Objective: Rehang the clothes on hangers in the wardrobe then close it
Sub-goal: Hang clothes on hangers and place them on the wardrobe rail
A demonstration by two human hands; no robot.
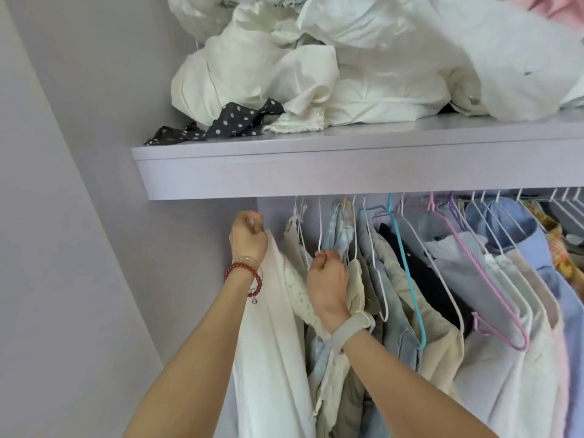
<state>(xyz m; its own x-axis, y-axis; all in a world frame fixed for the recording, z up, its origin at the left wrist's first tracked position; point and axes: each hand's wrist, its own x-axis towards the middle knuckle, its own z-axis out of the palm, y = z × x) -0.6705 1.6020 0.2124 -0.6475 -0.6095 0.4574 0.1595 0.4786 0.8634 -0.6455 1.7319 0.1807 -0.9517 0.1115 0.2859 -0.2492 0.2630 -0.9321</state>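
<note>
Inside the lilac wardrobe, many garments hang in a row on wire hangers (410, 279) under a shelf (316, 172). My left hand (248, 237) is raised just under the shelf at the far left of the row, closed on the top of a long white garment (271, 358) that hangs straight down. My right hand (327, 282) is closed on a white hanger (319, 229) and the beige clothes beside it, pressing them to the right. The rail itself is hidden behind the shelf front.
A heap of white crumpled clothes (331, 67) and a black dotted cloth (221, 123) lies on the shelf above. The wardrobe's side wall (79, 216) is close on the left. Blue, cream and yellow garments fill the right end of the row.
</note>
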